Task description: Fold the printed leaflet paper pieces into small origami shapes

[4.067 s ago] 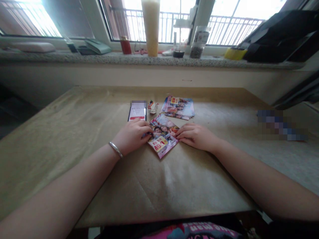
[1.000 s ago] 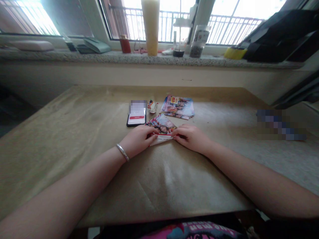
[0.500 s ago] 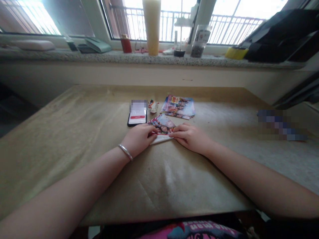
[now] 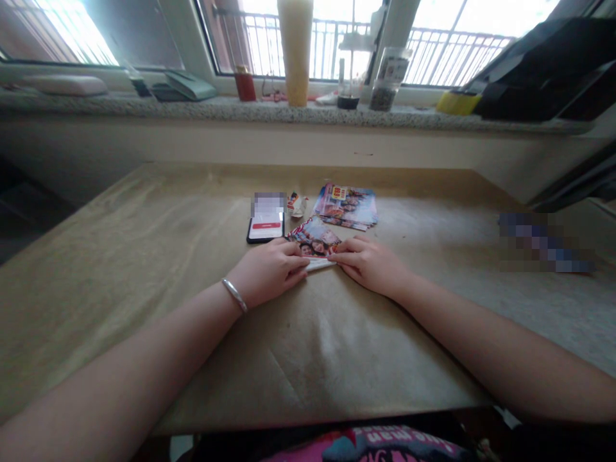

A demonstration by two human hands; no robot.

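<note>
A colourful printed paper flyer (image 4: pixel 316 242) lies on the table between my hands, its near edge folded up and showing a white strip. My left hand (image 4: pixel 272 269), with a silver bangle at the wrist, has its fingers closed on the flyer's left side. On the right side, my right hand (image 4: pixel 368 264) pinches the fold with thumb and fingertips. Just behind is a stack of similar flyers (image 4: pixel 349 206). A phone (image 4: pixel 266 221) with a lit screen lies beyond my left hand, and a small crumpled wrapper (image 4: pixel 297 205) sits between phone and stack.
The table (image 4: pixel 231 366) has a tan cover. A blurred flat item (image 4: pixel 543 244) lies at its right. Along the granite windowsill (image 4: pixel 192 110) stand a red jar (image 4: pixel 245 85), a tall yellowish cylinder (image 4: pixel 296 58), a clear container (image 4: pixel 387 80) and a black bag (image 4: pixel 539 74).
My left hand has shifted slightly along the folded edge toward the right, its fingers now flatter over the flyer. The white strip looks narrower. My right hand has stayed nearly in place.
</note>
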